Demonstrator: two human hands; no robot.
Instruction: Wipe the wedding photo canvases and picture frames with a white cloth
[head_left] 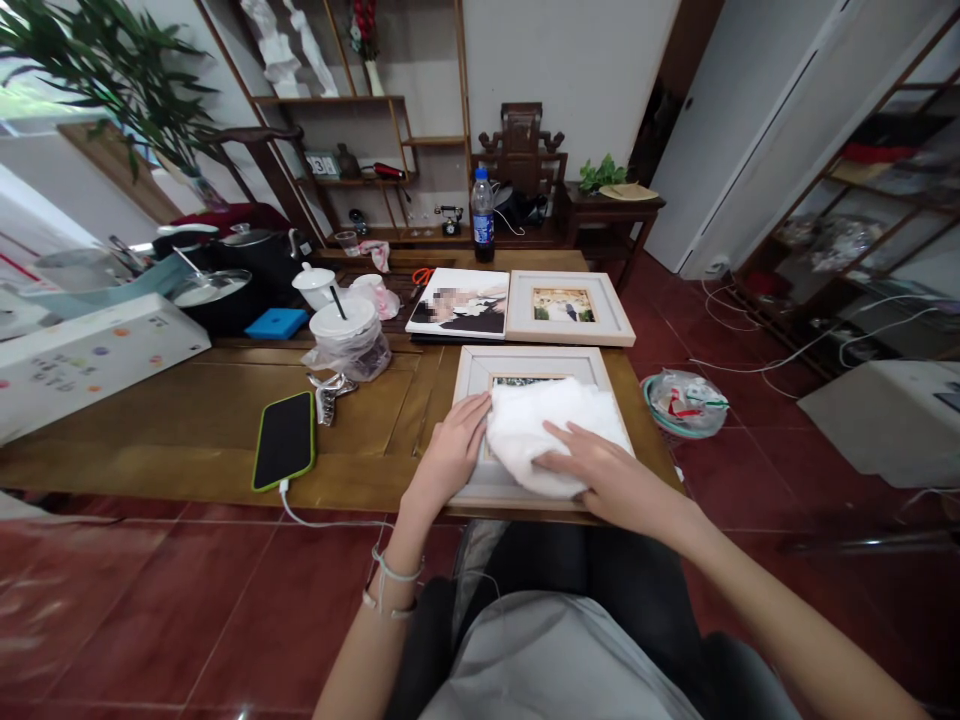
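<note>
A pale picture frame (472, 375) lies flat at the table's near edge, its picture mostly covered by a folded white cloth (555, 410). My right hand (592, 470) presses down on the cloth, its fingers bent into the fabric. At the frame's left side, my left hand (457, 440) grips the border, fingers close together and tips touching the cloth; its thumb is hidden. Just behind lies a second framed picture (626, 320), showing two people. Left of that is a flat photo print or album (465, 315) with a black-and-white picture.
On the wooden table (360, 480) are a charging phone (285, 440), crumpled foil (330, 395), a lidded cup in plastic (349, 335), a blue box (276, 323), orange-handled scissors (422, 275), a dark drink bottle (484, 220) and pots (255, 255). A bin (686, 400) stands right.
</note>
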